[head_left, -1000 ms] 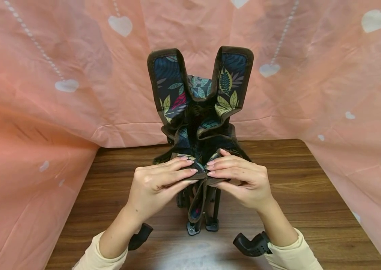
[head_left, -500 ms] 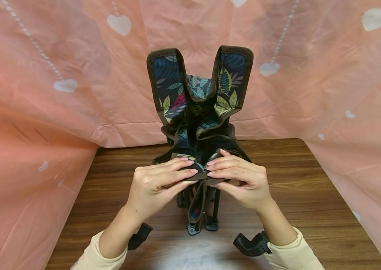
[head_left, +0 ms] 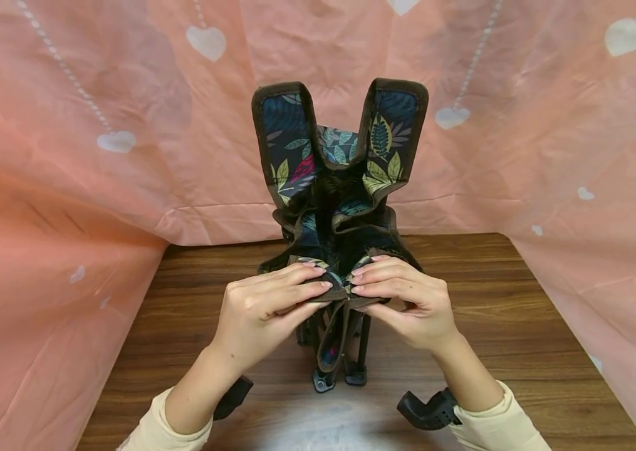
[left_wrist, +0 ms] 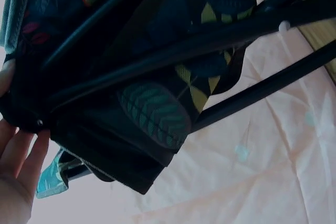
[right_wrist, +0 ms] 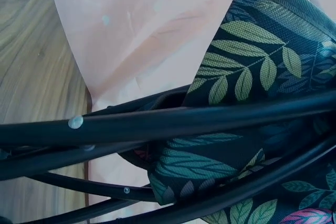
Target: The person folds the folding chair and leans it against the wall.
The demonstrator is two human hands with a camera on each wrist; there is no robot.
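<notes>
Pink backdrop (head_left: 98, 207): white hearts and dotted strings on creased cloth, rising beyond the fingers and flanking them on both sides.
Wooden table (head_left: 171, 351): brown, dark-grained boards beneath the fingers, and a bright patch of glare on the person's side of them.
Left sleeve (head_left: 173, 419): cream cloth bunched on the forearm, well back from the fingertips, with a curved black piece (head_left: 233, 398) poking out beside it.
Left hand (head_left: 261, 307): and it's a pinch, fingers on top, thumb underneath, gripping a brown-bound fabric edge (head_left: 336, 294).
Folding chair (head_left: 346, 241): right there between both sets of fingers, dark leaf-printed cloth bunched together! Two tall flaps (head_left: 289, 144) stand beyond the fingertips, the left one flashing a magenta leaf. A fold of cloth (head_left: 329, 351) droops just below the fingertips, with black feet (head_left: 323, 381) showing past it, nearer the person.
Black tubes (right_wrist: 210, 124): crossing below the fingers, dotted with pale round studs (right_wrist: 76, 122) in the right wrist view.
Right hand (head_left: 408, 307): near mirror image, thumb under, fingers over, pinching its own brown-bound border (head_left: 364, 302), fingertips near the left hand's.
Right sleeve (head_left: 492, 419): cream again, well back from the fingertips, a vented black mount (head_left: 427, 410) beside it.
</notes>
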